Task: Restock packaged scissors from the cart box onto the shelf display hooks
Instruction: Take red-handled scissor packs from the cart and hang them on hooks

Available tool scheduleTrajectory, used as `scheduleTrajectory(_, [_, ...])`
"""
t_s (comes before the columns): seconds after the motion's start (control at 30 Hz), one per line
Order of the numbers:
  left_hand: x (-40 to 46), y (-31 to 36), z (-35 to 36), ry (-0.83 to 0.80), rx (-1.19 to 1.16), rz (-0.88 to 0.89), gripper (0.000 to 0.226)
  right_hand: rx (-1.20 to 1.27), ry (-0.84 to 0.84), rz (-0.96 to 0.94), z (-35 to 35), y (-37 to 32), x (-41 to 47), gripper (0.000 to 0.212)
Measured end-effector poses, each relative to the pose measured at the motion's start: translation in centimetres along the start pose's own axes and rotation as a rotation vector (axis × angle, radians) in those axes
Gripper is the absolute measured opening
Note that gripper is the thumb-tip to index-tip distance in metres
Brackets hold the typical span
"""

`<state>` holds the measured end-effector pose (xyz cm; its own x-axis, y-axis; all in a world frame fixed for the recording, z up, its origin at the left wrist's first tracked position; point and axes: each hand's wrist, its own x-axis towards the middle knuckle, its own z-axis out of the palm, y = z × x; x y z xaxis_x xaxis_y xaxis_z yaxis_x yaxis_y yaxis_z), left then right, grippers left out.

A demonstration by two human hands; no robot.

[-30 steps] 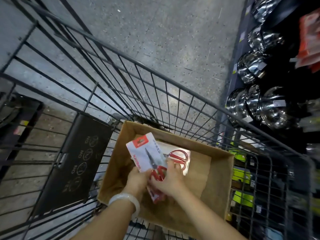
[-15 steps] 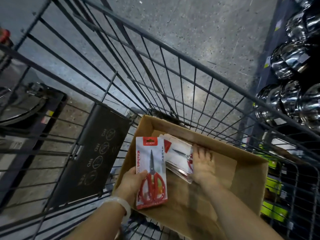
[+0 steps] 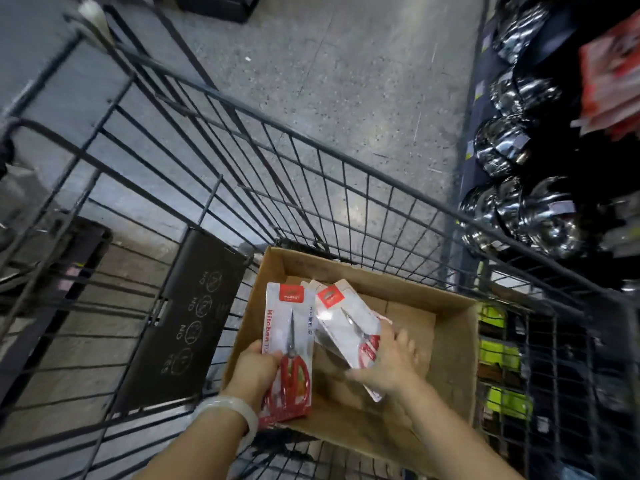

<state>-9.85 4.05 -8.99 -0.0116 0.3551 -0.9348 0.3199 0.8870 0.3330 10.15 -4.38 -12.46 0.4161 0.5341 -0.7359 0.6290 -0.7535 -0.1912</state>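
An open cardboard box (image 3: 457,337) sits in a black wire cart (image 3: 346,188). My left hand (image 3: 256,370) grips one white pack of red-handled kitchen scissors (image 3: 289,341) upright over the box's left wall. My right hand (image 3: 389,362) grips the lower end of a second scissors pack (image 3: 341,317), tilted and raised from a few more packs lying in the box. On the far right, red-and-white hanging packs (image 3: 613,74) show at the shelf edge.
Shiny steel bowls (image 3: 540,220) fill the shelf on the right, close to the cart's side. A black folded child-seat flap (image 3: 187,320) stands at the cart's left. Grey concrete floor (image 3: 346,81) lies ahead. Yellow-green goods (image 3: 502,351) sit low on the right shelf.
My right hand, flat on the stack before, now has a second pack lifted and tilted. My left hand keeps its pack. The view has swung toward the shelf.
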Motion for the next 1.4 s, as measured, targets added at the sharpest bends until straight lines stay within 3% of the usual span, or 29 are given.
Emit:
scheduleTrajectory(0.1, [-1.4,0.1,0.2,-0.041,-0.059,0.078,0.026,0.285,0.047,0.016,-0.9,-0.5,-4.1,0.121])
scheduleTrajectory(0.3, [-9.3,0.7,0.7,-0.304,-0.233,0.222,0.017,0.571,0.288,0.095,-1.7,-1.9,-14.1,0.134])
scheduleTrajectory(0.4, [-14.2,-0.2,-0.1,-0.454,-0.144,0.303,0.016,0.689,0.36,0.127,-0.9,-2.2,-19.9,0.136])
scheduleTrajectory(0.7, [-24.1,-7.1,-0.5,-0.786,0.216,0.383,0.028,0.69,0.732,0.352,4.2,0.3,-37.3,0.13])
scheduleTrajectory(0.87, [-30.0,-13.2,1.5,-0.958,0.446,0.405,0.029,0.808,0.85,0.531,8.2,3.9,-46.9,0.135])
scheduleTrajectory(0.93, [-32.5,-16.4,1.9,-1.055,0.522,0.405,0.028,0.84,0.893,0.602,10.1,5.2,-50.7,0.127])
scheduleTrajectory(1.03, [-35.7,-21.7,2.4,-1.198,0.61,0.402,0.027,0.892,0.971,0.715,13.3,7.1,-56.2,0.135])
scheduleTrajectory(1.3, [-43.8,-37.7,3.0,-1.427,0.945,0.393,0.039,1.182,1.151,0.963,24.6,12.4,-70.7,0.124])
scheduleTrajectory(1.4, [-46.9,-43.3,2.3,-1.447,1.072,0.494,0.022,1.269,1.232,0.975,28.9,14.0,-75.5,0.122])
